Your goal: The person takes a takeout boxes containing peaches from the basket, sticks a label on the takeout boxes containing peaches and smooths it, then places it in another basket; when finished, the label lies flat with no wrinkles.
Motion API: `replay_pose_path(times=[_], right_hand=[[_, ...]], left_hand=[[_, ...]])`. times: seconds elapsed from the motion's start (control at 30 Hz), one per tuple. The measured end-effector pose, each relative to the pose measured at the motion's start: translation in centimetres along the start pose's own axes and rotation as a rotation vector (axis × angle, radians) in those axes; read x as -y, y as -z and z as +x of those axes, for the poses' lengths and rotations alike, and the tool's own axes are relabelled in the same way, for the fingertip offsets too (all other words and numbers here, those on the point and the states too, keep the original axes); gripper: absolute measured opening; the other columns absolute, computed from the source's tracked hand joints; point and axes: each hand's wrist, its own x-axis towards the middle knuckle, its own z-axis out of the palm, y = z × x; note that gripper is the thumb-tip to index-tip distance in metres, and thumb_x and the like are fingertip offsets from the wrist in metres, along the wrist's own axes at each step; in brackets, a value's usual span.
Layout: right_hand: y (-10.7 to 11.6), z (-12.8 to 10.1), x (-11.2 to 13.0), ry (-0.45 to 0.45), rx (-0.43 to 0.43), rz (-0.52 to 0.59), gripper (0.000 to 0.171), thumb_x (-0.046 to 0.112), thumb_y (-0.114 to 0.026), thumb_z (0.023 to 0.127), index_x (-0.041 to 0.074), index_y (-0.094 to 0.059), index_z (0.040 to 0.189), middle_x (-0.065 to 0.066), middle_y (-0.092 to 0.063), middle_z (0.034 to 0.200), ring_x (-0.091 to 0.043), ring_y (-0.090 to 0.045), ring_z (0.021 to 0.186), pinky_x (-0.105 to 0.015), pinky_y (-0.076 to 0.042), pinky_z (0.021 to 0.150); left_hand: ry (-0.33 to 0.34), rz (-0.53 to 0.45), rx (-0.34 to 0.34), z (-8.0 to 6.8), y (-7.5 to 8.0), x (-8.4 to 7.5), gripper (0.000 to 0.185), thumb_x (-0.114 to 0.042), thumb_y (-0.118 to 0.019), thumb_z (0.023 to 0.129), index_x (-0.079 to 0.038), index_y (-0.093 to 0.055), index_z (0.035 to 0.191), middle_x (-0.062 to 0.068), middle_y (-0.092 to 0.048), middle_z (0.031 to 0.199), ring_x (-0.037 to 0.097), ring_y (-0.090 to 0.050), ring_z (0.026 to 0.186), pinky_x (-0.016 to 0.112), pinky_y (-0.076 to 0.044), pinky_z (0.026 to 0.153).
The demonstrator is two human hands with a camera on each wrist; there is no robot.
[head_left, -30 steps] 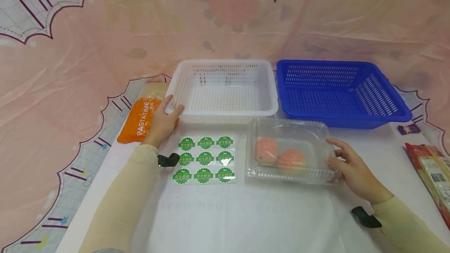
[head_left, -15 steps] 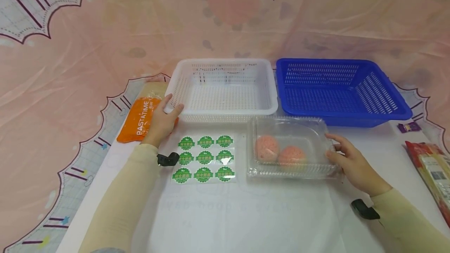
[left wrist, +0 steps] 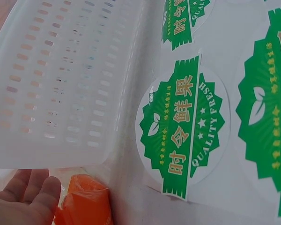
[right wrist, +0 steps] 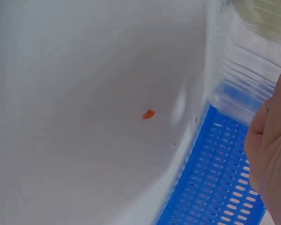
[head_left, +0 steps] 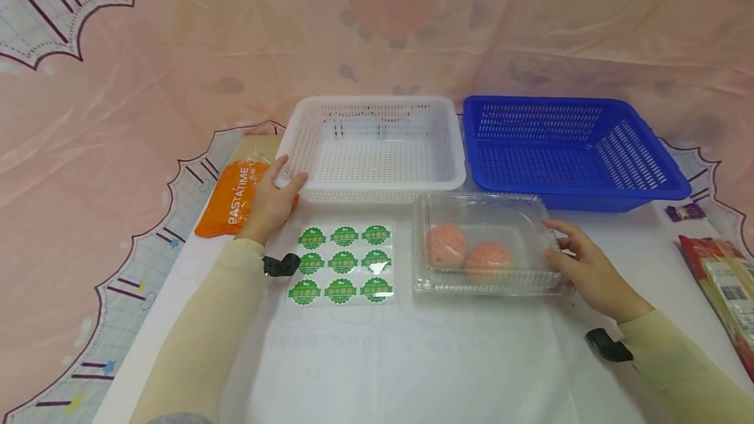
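Right hand (head_left: 580, 260) sits at the right end of the clear clamshell box (head_left: 485, 244), just right of centre in the head view, fingers curled against the box's side wall and thumb over its rim, a light grip on the plastic. Inside the box, two pinkish round balls (head_left: 468, 252) lie side by side and touching, lid down over them. The box stands on the white table (head_left: 412, 358), its far edge just in front of the blue basket (head_left: 565, 149) at the upper right. The right wrist view shows the box's ribbed clear corner (right wrist: 243, 79) against the fingers (right wrist: 271, 154), with the blue basket's slotted wall (right wrist: 215, 187) right below.

Left hand (head_left: 271, 198) is over at centre left, thumb hooked on the near left corner of the white basket (head_left: 374, 146), palm resting over the orange PASTATIME packet (head_left: 232, 198); fingers look relaxed rather than clamped. The left wrist view catches the fingertips (left wrist: 28, 197) under the white basket's wall (left wrist: 61, 79), the orange packet (left wrist: 84, 201) beside them.

Between the two hands, a sheet of nine green round stickers (head_left: 343, 264) lies flat on the table, just left of the box. At the far right edge, a red-and-yellow packet (head_left: 721, 286), and a small purple item (head_left: 685, 212) beyond it.
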Motion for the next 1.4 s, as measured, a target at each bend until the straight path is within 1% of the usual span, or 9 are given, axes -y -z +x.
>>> replay_pose_path(times=[0.2, 0.3, 0.4, 0.5, 0.63, 0.83, 1.07, 1.3, 1.4], right_hand=[[-0.21, 0.19, -0.09, 0.022, -0.014, 0.02, 0.05, 0.007, -0.05, 0.105, 0.006, -0.032, 0.152, -0.015, -0.048, 0.11, -0.01, -0.054, 0.08, -0.027, -0.049, 0.056], [-0.33, 0.27, -0.08, 0.023, -0.019, 0.033, 0.05, 0.006, -0.05, 0.104, 0.005, -0.032, 0.151, -0.013, -0.048, 0.108, -0.011, -0.055, 0.079, -0.028, -0.05, 0.055], [-0.46, 0.25, 0.0, 0.011, -0.021, 0.027, 0.05, 0.007, -0.051, 0.105, 0.003, -0.031, 0.151, -0.015, -0.048, 0.109, -0.011, -0.054, 0.077, -0.028, -0.048, 0.054], [-0.57, 0.24, 0.1, 0.007, -0.019, 0.019, 0.051, 0.008, -0.051, 0.105, 0.001, -0.03, 0.15, -0.018, -0.047, 0.11, -0.011, -0.054, 0.077, -0.027, -0.047, 0.054], [-0.65, 0.16, 0.27, 0.007, -0.017, 0.012, 0.051, 0.008, -0.05, 0.105, -0.001, -0.029, 0.15, -0.022, -0.047, 0.11, -0.012, -0.054, 0.079, -0.028, -0.049, 0.056], [-0.53, 0.16, 0.46, -0.007, -0.011, 0.001, 0.053, 0.01, -0.05, 0.105, 0.0, -0.028, 0.152, -0.022, -0.047, 0.111, -0.012, -0.053, 0.081, -0.028, -0.048, 0.057], [-0.31, 0.19, 0.28, -0.003, 0.001, 0.008, 0.053, 0.01, -0.049, 0.105, -0.001, -0.027, 0.152, -0.023, -0.047, 0.113, -0.013, -0.053, 0.083, -0.029, -0.05, 0.057], [-0.07, 0.27, 0.13, -0.005, 0.009, 0.006, 0.054, 0.01, -0.05, 0.105, 0.0, -0.026, 0.153, -0.028, -0.048, 0.119, -0.011, -0.055, 0.086, -0.029, -0.051, 0.058], [0.01, 0.31, 0.18, -0.019, 0.018, 0.01, 0.055, 0.011, -0.049, 0.106, 0.0, -0.025, 0.154, -0.028, -0.046, 0.121, -0.011, -0.054, 0.088, -0.03, -0.051, 0.059]], left_hand=[[-0.004, 0.001, -0.002, 0.03, -0.04, -0.02, 0.081, -0.058, -0.057, 0.096, -0.028, -0.02, 0.162, 0.012, -0.023, 0.163, 0.038, -0.033, 0.139, 0.055, -0.034, 0.112], [-0.004, 0.004, -0.002, -0.03, -0.01, -0.01, 0.08, -0.057, -0.056, 0.097, -0.028, -0.019, 0.162, 0.012, -0.022, 0.163, 0.039, -0.032, 0.14, 0.056, -0.033, 0.112], [0.0, 0.009, 0.001, -0.11, -0.01, -0.02, 0.079, -0.055, -0.056, 0.098, -0.028, -0.018, 0.162, 0.012, -0.021, 0.164, 0.04, -0.031, 0.14, 0.057, -0.033, 0.111], [0.007, 0.011, 0.0, -0.07, 0.06, 0.01, 0.077, -0.052, -0.056, 0.099, -0.028, -0.019, 0.162, 0.013, -0.022, 0.163, 0.04, -0.032, 0.139, 0.056, -0.033, 0.111], [0.002, 0.012, -0.001, 0.07, 0.05, 0.0, 0.076, -0.05, -0.057, 0.099, -0.027, -0.02, 0.161, 0.014, -0.024, 0.162, 0.04, -0.033, 0.138, 0.056, -0.033, 0.112], [0.005, 0.011, -0.005, 0.18, 0.08, 0.03, 0.076, -0.05, -0.058, 0.099, -0.028, -0.02, 0.161, 0.014, -0.026, 0.161, 0.04, -0.035, 0.137, 0.056, -0.033, 0.112], [0.004, 0.021, -0.007, 0.14, 0.08, -0.02, 0.079, -0.054, -0.058, 0.097, -0.028, -0.021, 0.161, 0.013, -0.025, 0.162, 0.039, -0.034, 0.138, 0.056, -0.032, 0.112], [0.0, 0.017, -0.012, 0.12, 0.06, -0.1, 0.078, -0.054, -0.058, 0.097, -0.027, -0.021, 0.161, 0.014, -0.028, 0.161, 0.039, -0.036, 0.137, 0.054, -0.033, 0.113], [-0.009, 0.013, -0.013, 0.17, 0.02, -0.05, 0.077, -0.051, -0.058, 0.099, -0.025, -0.021, 0.161, 0.015, -0.029, 0.16, 0.039, -0.037, 0.136, 0.054, -0.033, 0.112]])
